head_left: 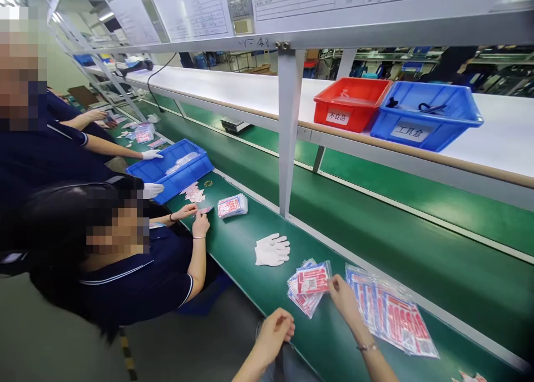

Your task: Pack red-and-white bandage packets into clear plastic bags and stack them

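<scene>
My right hand pinches the right edge of a small clear bag with red and blue print and a square code. That bag lies over a fanned pile of similar printed bags on the green table. To the right of my right hand, a spread row of overlapping printed bags lies on the table. Near the table's front edge, my left hand is apart from the bags, its fingers curled in with nothing visible in them. Beyond the pile lies a pair of white gloves.
A co-worker's hands hold a small printed piece beside a bag stack. White-gloved hands of another person hold a blue bin. A metal post supports a shelf with a red bin and another blue bin.
</scene>
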Motion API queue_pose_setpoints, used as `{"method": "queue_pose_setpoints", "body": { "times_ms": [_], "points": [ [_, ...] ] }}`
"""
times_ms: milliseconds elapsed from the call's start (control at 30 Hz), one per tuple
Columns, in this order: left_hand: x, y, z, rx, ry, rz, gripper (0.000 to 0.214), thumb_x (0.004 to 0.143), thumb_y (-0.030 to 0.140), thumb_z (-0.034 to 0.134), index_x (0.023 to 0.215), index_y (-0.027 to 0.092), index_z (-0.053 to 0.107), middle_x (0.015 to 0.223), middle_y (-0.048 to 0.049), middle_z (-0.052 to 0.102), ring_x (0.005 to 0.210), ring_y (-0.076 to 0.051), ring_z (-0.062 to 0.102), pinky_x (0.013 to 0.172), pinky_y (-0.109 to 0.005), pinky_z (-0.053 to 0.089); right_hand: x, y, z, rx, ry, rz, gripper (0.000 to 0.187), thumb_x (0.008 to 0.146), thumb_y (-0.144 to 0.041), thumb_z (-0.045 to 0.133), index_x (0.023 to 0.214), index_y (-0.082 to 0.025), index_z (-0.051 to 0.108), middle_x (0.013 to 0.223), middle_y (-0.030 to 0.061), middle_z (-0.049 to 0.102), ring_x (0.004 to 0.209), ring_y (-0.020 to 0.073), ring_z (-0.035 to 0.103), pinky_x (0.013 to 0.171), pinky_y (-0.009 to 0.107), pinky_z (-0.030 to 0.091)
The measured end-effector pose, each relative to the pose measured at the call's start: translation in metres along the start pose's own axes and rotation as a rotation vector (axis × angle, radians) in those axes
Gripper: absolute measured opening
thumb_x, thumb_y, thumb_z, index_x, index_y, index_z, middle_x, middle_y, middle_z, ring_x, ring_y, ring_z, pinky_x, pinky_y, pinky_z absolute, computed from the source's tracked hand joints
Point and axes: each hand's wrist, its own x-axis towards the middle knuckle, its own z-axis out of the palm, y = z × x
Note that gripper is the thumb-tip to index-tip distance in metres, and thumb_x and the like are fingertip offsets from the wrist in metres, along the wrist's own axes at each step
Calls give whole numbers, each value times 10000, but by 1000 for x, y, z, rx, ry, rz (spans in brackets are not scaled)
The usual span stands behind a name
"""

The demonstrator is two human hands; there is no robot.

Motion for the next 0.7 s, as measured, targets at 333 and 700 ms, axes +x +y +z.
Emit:
{"method": "queue_pose_setpoints", "body": {
  "times_ms": [333,700],
  "points": [
    [15,59,26,-87,34,241,403,837,559,687,856,158,651,826,-39,694,775,-187,644,690,-294,545,-81,-94,-1,-91,45,-652,233,1001,-285,449,1102,-275,659,1203,111,758,1075,296,740,813,412,645],
    [-18,76,-2,-111,-139,119,399,698,485,828,752,128,659,682,-11,659,647,-187,670,665,-336,576,-98,-133,-30,364,-282,-254,220,924,-475,635,988,-265,649,963,21,776,774,186,746,726,268,586]
  ]
}}
